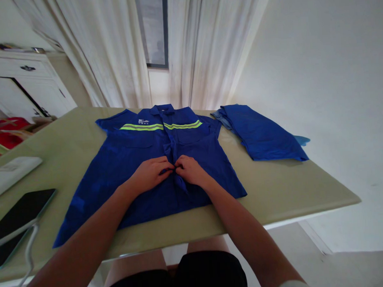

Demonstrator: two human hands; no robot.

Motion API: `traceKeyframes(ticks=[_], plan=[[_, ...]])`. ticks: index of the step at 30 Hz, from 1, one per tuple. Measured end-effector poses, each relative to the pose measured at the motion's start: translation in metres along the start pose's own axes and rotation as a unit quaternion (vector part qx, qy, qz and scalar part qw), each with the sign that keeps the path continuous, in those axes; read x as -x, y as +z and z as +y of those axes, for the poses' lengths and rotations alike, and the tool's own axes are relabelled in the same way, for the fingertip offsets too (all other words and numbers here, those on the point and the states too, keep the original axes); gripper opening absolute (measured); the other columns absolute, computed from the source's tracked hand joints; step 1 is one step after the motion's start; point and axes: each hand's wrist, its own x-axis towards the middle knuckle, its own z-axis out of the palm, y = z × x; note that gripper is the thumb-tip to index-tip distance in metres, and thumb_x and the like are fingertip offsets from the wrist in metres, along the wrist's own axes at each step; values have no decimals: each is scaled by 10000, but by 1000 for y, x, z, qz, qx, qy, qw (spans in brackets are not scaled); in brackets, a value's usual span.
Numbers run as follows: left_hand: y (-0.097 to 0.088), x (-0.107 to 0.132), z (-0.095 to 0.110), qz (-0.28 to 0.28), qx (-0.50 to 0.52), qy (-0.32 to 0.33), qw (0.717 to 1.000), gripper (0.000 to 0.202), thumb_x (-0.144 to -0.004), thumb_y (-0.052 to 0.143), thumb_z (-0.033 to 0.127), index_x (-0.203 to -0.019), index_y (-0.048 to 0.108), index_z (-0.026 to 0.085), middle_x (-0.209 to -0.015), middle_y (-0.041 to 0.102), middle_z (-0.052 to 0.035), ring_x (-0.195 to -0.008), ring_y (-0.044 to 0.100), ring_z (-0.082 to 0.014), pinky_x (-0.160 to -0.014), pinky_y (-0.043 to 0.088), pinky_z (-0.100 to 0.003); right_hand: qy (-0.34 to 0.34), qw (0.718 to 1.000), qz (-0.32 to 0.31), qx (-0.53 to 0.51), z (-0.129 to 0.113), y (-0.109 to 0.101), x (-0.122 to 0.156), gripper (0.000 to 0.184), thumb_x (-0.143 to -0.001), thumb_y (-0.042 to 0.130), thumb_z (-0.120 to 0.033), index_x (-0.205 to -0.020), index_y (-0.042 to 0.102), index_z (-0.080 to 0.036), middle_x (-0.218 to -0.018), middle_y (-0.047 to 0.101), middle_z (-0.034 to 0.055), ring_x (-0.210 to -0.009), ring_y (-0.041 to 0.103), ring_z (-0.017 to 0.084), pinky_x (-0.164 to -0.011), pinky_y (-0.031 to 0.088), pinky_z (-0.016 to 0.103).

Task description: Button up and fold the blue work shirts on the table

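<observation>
A blue work shirt (131,164) with yellow-green reflective stripes lies flat, front up, on the pale green table (278,190). My left hand (151,173) and my right hand (190,169) meet at the shirt's front placket, about halfway down. Both have their fingers curled and pinch the placket's edges, fingertips almost touching each other. What lies under the fingertips is hidden.
A second blue garment (262,132), folded, lies at the table's right, partly over the edge. A dark tablet (17,214) and a white flat device (8,172) sit at the left, with a cable (28,257) hanging. White drawers and curtains stand behind.
</observation>
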Motion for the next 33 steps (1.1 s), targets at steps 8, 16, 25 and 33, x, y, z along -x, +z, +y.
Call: traceKeyframes(ticks=[8,16,25,33], plan=[[3,0,0,-11,-4,-28,1000,216,-951,551,308,-1130,662,261,-1004,702,-29,-940,673,-209,-827,502,-316,28,994,-11,-101,0,-6,-1,78,-874,679,-214,-891,743,-173,-910,676,28,-840,620,158,-769,436,270],[9,-1,-5,-4,23,4,1000,232,-1012,483,314,-1045,704,254,-1058,688,-47,-976,673,-198,-859,499,-317,3,999,-27,-46,-8,-6,6,300,-735,858,-307,-952,710,-161,-941,615,34,-830,569,167,-752,432,277],[13,0,-6,6,13,1,1000,228,-1019,493,343,-1058,699,257,-1044,688,-41,-980,673,-199,-847,507,-311,2,998,-18,-54,-1,-1,3,216,-768,829,-283,-906,711,-166,-888,597,11,-774,548,143,-710,410,261],[7,-1,-3,-12,49,0,999,218,-1019,501,361,-1069,679,246,-1014,698,-40,-935,676,-191,-840,501,-303,9,1000,5,-29,1,-3,1,54,-818,722,-154,-868,719,-175,-887,634,28,-816,568,163,-741,411,273]])
